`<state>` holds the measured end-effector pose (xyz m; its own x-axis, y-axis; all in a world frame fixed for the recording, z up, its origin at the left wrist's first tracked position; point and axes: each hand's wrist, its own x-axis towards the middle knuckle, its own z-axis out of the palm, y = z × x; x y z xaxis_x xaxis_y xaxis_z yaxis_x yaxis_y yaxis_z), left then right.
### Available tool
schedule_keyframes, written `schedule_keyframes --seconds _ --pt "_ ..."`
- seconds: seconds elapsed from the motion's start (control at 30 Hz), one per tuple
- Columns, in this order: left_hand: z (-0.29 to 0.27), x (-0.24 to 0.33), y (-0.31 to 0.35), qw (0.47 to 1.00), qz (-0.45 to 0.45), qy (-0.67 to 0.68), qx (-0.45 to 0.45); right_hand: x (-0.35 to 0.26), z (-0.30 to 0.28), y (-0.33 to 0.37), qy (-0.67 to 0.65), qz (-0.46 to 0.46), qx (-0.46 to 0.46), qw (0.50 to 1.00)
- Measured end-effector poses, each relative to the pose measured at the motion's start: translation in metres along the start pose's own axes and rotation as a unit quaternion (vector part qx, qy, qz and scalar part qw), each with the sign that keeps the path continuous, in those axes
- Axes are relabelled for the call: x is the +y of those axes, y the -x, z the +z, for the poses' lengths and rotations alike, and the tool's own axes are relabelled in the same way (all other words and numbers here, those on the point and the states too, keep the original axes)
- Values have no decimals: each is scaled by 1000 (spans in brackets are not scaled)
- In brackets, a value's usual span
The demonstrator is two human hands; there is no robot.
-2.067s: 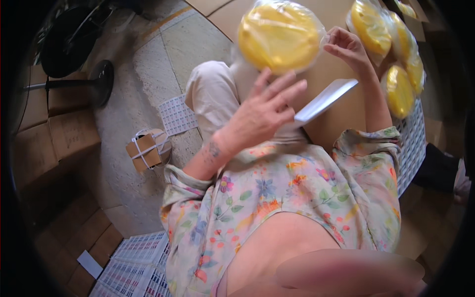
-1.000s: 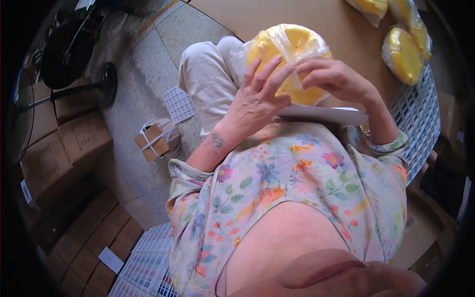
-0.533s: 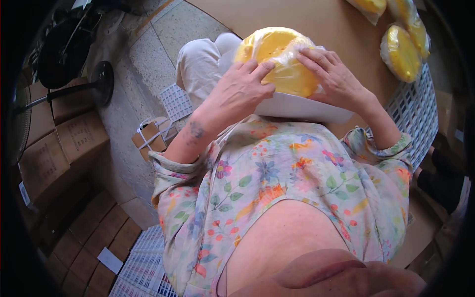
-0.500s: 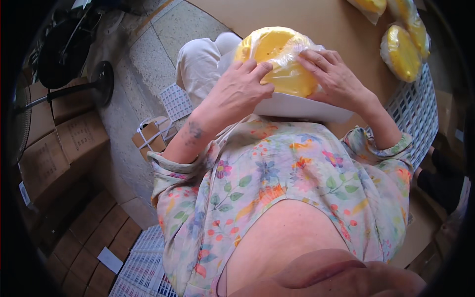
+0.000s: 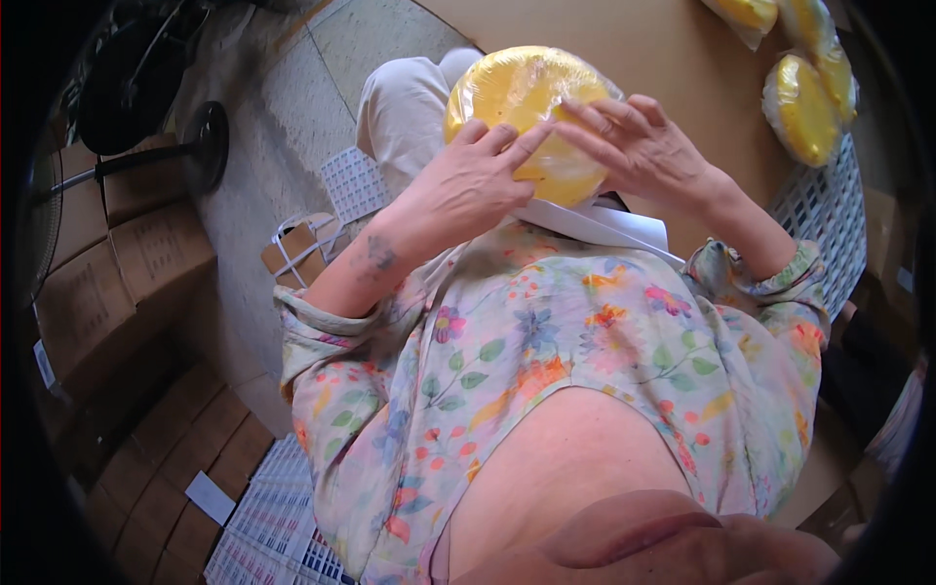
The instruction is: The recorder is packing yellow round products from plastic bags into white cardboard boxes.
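Observation:
A round, thick yellow disc wrapped in clear shiny plastic is tipped up above my lap; what kind of thing it is I cannot make out. My left hand grips its near left side, index finger stretched along the plastic and the other fingers bent. Over the right part of the disc, my right hand lies with its fingers extended and apart, fingertips at the film. Beneath the disc, against my shirt, is a white sheet or flap, partly hidden by it.
Several more wrapped yellow discs lie at the upper right of the brown tabletop. A woven plastic basket stands below them. On the left are a black fan stand, stacked cartons and a small tied box.
The disc has shifted slightly left and its film looks tighter. My right hand's fingers have lifted and spread toward the left hand. The white sheet has curled and moved left.

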<state>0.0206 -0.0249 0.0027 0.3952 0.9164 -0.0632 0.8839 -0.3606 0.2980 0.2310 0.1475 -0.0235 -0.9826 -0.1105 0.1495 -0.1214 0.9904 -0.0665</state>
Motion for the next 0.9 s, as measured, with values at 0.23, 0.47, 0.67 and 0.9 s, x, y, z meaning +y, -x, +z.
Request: schedule_keyframes --seconds 0.23,0.47,0.67,0.9 --pt "39 -3 41 994 -23 -69 83 -9 11 -12 -19 44 21 999" --pt "38 -21 17 973 -43 -70 218 36 21 -26 12 0 106 994" --pt "58 -27 -22 951 -40 -11 305 64 -7 -32 112 44 87 989" --pt "54 -22 -50 949 -33 -4 315 71 -84 -33 -348 67 -72 932"
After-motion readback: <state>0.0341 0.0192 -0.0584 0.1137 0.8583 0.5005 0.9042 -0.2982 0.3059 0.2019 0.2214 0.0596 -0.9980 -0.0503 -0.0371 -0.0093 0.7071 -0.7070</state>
